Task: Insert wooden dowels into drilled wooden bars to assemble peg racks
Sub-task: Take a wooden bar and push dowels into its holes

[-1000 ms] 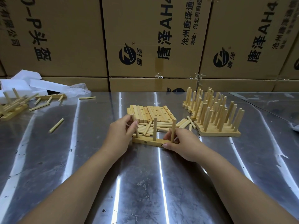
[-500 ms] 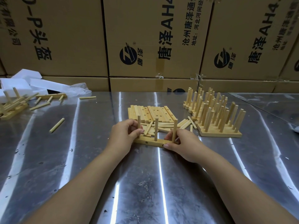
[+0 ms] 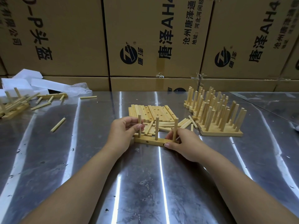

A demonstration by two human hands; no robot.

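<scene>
Head view, and we're right on top of the action. Left hand (image 3: 124,131) pinches a short round pale-wood dowel (image 3: 139,120) between thumb and fingertips, low on the shaft. That dowel stands upright at the left end of a flat pale wooden bar (image 3: 150,141) lying on the scratched steel table (image 3: 145,183). Gripped low, I'd say, so the push goes straight down the hole rather than levering the peg sideways.

Right hand (image 3: 182,141) clamps the bar's other end: thumb on the near face, fingers wrapped behind by the base of the right-end dowel (image 3: 176,125). That reads as an anchor, stopping the bar from skating on slick metal. A middle dowel (image 3: 157,128) is upright too, so all three top holes look filled. Whether the left one is fully seated I cannot tell, since the fingers hide its foot.

Supply is laid out for short reaches: a heap of loose dowels (image 3: 163,126) just behind the bar, and a flat stack of drilled bars (image 3: 152,111) beyond that. Finished peg racks (image 3: 216,118) are lined up to the right, out of the working lane. One stray dowel (image 3: 58,124) lies well off to the left, near a scatter of odd pieces (image 3: 14,105) by white foam blocks (image 3: 24,83). Brown printed cartons (image 3: 64,38) wall off the back.
</scene>
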